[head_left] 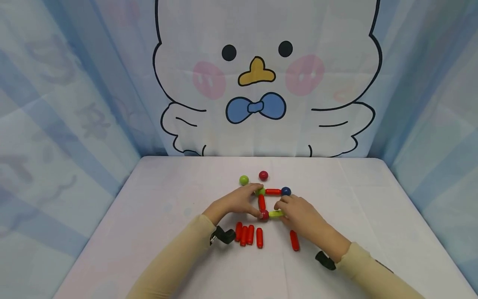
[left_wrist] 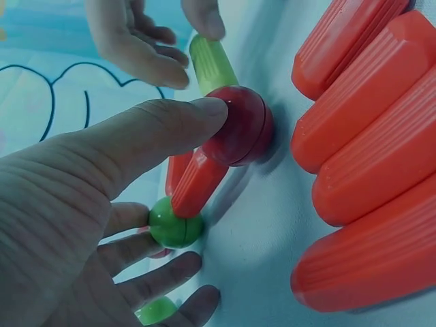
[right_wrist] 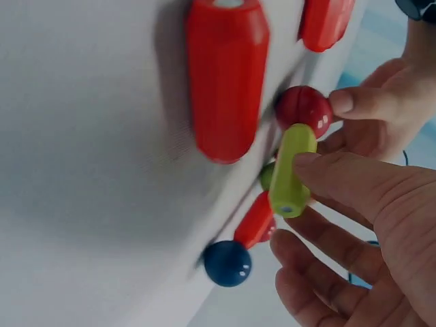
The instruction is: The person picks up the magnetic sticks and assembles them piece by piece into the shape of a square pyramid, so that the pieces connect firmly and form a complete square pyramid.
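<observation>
A frame of toy building rods and balls lies on the table. A red rod point(head_left: 262, 202) joins a red ball point(left_wrist: 238, 129) to a green ball point(left_wrist: 176, 225). From the green ball another red rod point(head_left: 273, 192) runs right to a blue ball point(right_wrist: 227, 263). My left hand point(head_left: 239, 200) spans the frame's left side, thumb against the red ball and fingers at the green one. Between thumb and finger, my right hand point(head_left: 304, 214) pinches a yellow-green rod point(right_wrist: 289, 194). One end of that rod meets the red ball; its free end shows a metallic dot.
Several loose red rods point(head_left: 250, 234) lie side by side in front of the left hand. Another red rod point(head_left: 294, 240) is below the right hand. Behind the frame sit a loose green ball point(head_left: 244, 180) and a loose red ball point(head_left: 263, 175). Printed curtains point(head_left: 336, 83) surround the table.
</observation>
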{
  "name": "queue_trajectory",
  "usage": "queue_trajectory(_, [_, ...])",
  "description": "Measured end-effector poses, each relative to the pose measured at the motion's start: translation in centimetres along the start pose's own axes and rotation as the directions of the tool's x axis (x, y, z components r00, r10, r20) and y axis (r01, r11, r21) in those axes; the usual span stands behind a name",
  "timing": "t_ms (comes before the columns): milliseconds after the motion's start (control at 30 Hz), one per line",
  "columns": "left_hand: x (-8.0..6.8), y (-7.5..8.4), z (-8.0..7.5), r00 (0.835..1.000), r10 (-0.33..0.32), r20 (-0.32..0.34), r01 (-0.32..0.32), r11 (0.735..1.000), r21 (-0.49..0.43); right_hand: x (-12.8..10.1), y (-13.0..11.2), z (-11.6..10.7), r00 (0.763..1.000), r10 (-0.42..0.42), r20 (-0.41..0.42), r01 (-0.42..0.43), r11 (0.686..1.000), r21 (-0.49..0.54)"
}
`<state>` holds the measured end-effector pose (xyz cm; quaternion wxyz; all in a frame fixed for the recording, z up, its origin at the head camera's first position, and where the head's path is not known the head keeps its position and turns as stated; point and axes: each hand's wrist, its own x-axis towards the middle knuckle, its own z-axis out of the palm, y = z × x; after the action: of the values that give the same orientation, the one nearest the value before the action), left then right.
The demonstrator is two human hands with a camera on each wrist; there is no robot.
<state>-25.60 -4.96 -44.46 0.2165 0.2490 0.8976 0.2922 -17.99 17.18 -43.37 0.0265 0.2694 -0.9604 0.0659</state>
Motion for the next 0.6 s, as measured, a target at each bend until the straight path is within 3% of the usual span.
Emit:
queue_trajectory(367, [0.2,0.2,0.6,0.999,-0.036,-0.031,0.036,0.999,0.028,0.6,1.0,1.4,0.990,0.100,0.100,-0.115,0.982,0.151])
queue_trajectory(600, [0.2,-0.1,0.6,0.999,-0.018,-0.037,0.020,0.999,0.048,1.2,1.8,1.2,0.997,0.031,0.075,-0.042,0.989,0.142])
